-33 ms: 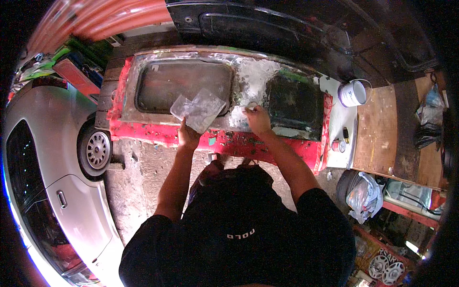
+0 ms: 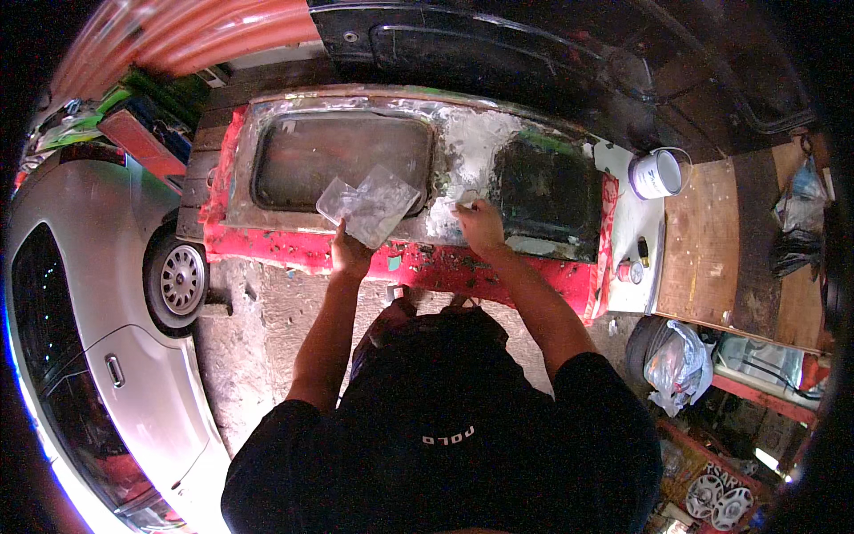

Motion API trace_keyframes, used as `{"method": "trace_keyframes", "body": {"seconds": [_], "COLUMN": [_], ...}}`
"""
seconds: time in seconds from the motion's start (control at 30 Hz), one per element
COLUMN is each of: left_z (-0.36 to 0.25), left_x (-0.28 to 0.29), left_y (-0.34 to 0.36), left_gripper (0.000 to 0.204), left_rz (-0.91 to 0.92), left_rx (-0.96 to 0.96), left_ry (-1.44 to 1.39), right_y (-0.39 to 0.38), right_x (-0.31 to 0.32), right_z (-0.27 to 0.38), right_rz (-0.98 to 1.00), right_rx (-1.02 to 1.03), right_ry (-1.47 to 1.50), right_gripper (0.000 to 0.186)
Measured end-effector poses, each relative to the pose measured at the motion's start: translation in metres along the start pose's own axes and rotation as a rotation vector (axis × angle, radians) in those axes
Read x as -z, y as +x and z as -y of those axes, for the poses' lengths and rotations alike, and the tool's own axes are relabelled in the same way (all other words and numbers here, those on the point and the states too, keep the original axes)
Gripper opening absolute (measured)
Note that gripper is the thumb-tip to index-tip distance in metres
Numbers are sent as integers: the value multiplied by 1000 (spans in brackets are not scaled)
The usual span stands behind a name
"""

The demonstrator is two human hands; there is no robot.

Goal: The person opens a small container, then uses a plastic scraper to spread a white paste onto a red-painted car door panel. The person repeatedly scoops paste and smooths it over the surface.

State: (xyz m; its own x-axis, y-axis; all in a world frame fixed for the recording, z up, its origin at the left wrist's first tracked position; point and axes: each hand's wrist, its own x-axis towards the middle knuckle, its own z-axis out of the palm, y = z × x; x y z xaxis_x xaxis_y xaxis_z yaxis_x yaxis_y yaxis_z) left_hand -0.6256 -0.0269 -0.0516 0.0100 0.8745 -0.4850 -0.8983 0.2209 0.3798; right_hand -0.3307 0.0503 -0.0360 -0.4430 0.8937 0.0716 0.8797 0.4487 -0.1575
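Note:
My left hand (image 2: 351, 256) is closed on the near edge of a clear, cloudy-looking plastic sheet (image 2: 372, 206) with two angled lobes, held over the lower right of the window recess. My right hand (image 2: 481, 226) is closed, fingers pinched on a small pale flat piece, like a putty spreader, mostly hidden by the fingers. It is at a whitish filler patch (image 2: 443, 219) on a worn metal vehicle panel (image 2: 238, 191). More pale filler (image 2: 470, 142) spreads above it, beside a dark bare area (image 2: 544, 187).
A red cloth (image 2: 294, 249) lies under the panel. To the right stand a white bucket (image 2: 656, 173) and a small can (image 2: 630, 271) near a wooden board (image 2: 698, 249). A silver car (image 2: 133, 294) borders the left; a dark vehicle panel (image 2: 498, 49) rises behind.
My right hand has shifted very slightly at the filler patch, and the pale edge above its fingers shows less. My left hand and the plastic sheet stay in place.

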Motion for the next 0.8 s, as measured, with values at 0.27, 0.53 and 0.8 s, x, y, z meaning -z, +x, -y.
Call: {"method": "trace_keyframes", "body": {"seconds": [0.27, 0.53, 0.8], "left_z": [3, -3, -12], "left_x": [-5, -8, -14], "left_y": [-3, 1, -7], "left_gripper": [59, 58, 56], "left_rz": [-21, 69, -45], "left_rx": [13, 22, -20], "left_ry": [34, 20, 13], "right_y": [-53, 2, 20], "right_x": [19, 32, 15], "right_z": [0, -3, 8], "right_rz": [44, -297, -193], "right_rx": [112, -174, -7], "right_ry": [216, 259, 85], "right_gripper": [28, 30, 31]}}
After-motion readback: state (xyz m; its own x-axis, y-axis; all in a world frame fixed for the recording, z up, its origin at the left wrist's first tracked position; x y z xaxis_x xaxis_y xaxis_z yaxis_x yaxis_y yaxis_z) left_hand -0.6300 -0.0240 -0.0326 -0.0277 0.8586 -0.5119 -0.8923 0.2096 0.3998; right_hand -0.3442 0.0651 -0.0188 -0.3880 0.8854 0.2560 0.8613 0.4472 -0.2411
